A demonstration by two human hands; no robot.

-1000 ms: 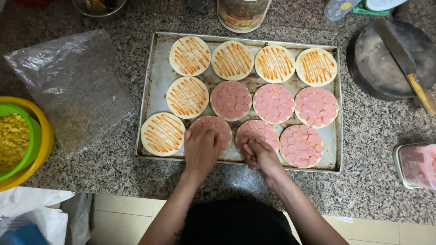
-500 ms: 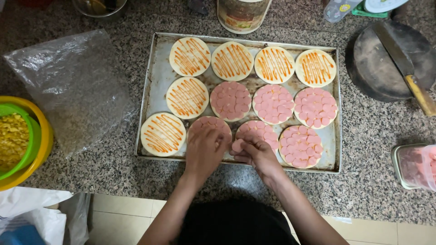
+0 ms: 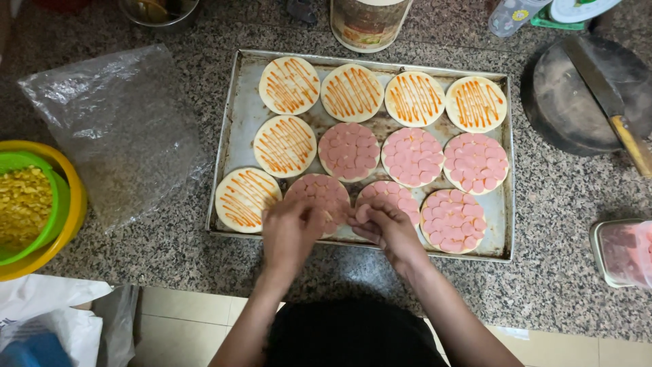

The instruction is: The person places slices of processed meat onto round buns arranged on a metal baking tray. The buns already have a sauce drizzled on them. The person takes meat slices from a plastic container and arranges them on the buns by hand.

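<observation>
A round dough base (image 3: 319, 197) topped with pink sausage slices lies in the front row of a metal tray (image 3: 234, 136) on a speckled worktop (image 3: 557, 204). The left hand (image 3: 288, 234) covers its near edge, fingers curled down; whether they pinch a slice cannot be told. The right hand (image 3: 384, 228) is loosely clenched just beside it, over the next base (image 3: 394, 194), with a pink slice between the fingertips. Twelve bases nearly fill the tray, six with orange sauce only. Left lie a clear bag (image 3: 115, 129) and a bowl of corn (image 3: 27, 204), cut off by the frame. Right, a dark pan (image 3: 577, 102) with a knife (image 3: 611, 109) and a pink-filled tub (image 3: 625, 251) are also cut off.
</observation>
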